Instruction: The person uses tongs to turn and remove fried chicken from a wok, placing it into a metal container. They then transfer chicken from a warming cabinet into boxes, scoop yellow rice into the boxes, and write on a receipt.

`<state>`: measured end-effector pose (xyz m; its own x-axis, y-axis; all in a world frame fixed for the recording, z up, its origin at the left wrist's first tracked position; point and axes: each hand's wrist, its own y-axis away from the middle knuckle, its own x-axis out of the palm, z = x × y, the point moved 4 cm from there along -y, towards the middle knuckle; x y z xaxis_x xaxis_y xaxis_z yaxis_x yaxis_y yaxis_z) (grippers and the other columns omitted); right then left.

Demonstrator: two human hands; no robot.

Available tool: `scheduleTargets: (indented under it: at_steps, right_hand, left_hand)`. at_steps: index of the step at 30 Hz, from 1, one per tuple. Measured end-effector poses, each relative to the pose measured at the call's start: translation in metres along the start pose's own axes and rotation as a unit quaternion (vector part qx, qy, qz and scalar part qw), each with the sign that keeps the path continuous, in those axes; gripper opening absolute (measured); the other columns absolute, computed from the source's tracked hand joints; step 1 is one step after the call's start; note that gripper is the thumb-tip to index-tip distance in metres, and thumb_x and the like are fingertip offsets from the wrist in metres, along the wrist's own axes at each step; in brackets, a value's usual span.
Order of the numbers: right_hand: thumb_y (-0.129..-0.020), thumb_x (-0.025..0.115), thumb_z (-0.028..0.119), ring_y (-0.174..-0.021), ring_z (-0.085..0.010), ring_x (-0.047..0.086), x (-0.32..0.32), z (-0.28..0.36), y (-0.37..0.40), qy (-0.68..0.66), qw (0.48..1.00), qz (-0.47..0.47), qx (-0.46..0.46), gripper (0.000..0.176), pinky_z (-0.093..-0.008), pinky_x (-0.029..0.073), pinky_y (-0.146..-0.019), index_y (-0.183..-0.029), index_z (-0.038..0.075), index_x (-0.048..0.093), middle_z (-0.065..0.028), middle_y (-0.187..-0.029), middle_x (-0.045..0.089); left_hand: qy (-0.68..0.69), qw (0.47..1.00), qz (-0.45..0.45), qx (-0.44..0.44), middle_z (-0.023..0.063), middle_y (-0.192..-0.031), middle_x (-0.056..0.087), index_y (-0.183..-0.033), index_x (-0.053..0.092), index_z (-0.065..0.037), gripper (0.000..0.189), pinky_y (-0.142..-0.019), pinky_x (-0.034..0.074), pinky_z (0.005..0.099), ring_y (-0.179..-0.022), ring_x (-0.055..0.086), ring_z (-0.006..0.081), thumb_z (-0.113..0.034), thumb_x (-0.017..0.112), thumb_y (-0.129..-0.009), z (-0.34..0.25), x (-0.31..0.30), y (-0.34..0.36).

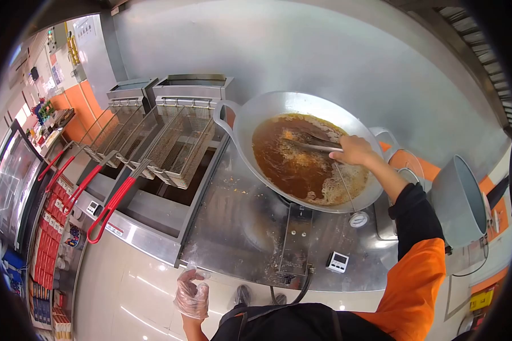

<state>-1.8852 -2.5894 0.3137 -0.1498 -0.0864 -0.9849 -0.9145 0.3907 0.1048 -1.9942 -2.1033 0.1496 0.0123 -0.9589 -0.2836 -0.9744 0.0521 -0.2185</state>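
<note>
A large metal wok (301, 102) with two loop handles holds brown, bubbling oil (290, 170). My right hand (355, 151), bare, grips metal tongs (318, 146) whose far ends reach into the oil, where small orange-brown bits float. A dial thermometer (359, 219) hangs at the wok's near rim, its thin probe running into the oil. Low in front of my body, my left hand (192, 295) wears a clear plastic glove. Its fingers are loosely curled with a gap to the thumb, and nothing shows in them.
Left of the wok, wire fry baskets (182, 139) with red handles (111, 204) sit over deep fryers. On the steel counter (239, 227) lies a white timer (337, 262). A tall metal container (458, 196) stands at the right. Shelves with red boxes (48, 244) are far left.
</note>
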Motion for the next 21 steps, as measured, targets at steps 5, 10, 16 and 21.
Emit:
scheduleTargets:
  at_steps: [5, 10, 16, 21]
  right_hand:
    - [-0.081, 0.066, 0.049, -0.094, -0.0312, 0.064, 0.011, 0.013, -0.028, -0.019, 0.998, 0.06, -0.031, 0.054, -0.0403, 0.049, -0.08, -0.095, -0.003, 0.064, -0.0194, -0.101, 0.065]
    - [-0.077, 0.07, 0.048, -0.095, -0.0293, 0.063, 0.019, 0.004, -0.042, -0.08, 0.993, 0.054, -0.073, 0.052, -0.0392, 0.048, -0.08, -0.098, 0.001, 0.066, -0.0173, -0.098, 0.066]
    - [-0.078, 0.069, 0.048, -0.099, -0.0276, 0.061, 0.004, -0.004, -0.015, -0.093, 0.986, 0.018, -0.139, 0.049, -0.0383, 0.046, -0.083, -0.11, 0.011, 0.063, -0.0109, -0.105, 0.065]
    - [-0.082, 0.065, 0.049, -0.099, -0.0276, 0.061, -0.003, -0.009, 0.011, -0.098, 0.971, -0.03, -0.217, 0.048, -0.0377, 0.046, -0.083, -0.115, 0.014, 0.06, -0.0093, -0.105, 0.065]
  left_hand:
    - [0.034, 0.999, -0.006, -0.035, 0.0088, -0.094, 0.058, -0.122, 0.048, -0.003, 0.042, -0.074, 0.041, 0.0263, -0.08, 0.051, 0.0131, -0.007, 0.055, -0.081, 0.002, -0.004, 0.003]
    - [0.04, 0.998, -0.015, -0.037, 0.0089, -0.094, 0.058, -0.123, 0.047, -0.003, 0.042, -0.073, 0.041, 0.0254, -0.081, 0.051, 0.0129, -0.009, 0.056, -0.082, 0.005, -0.006, 0.006]
    - [0.011, 0.999, -0.034, -0.007, 0.0064, -0.09, 0.06, -0.12, 0.049, -0.002, 0.043, -0.054, 0.035, 0.0219, -0.059, 0.041, 0.0064, -0.01, 0.062, -0.08, 0.003, -0.006, 0.004]
    - [-0.006, 1.0, -0.025, -0.001, 0.0051, -0.089, 0.061, -0.119, 0.05, -0.002, 0.043, -0.052, 0.034, 0.0223, -0.057, 0.038, 0.006, -0.011, 0.063, -0.079, -0.003, -0.002, 0.002]
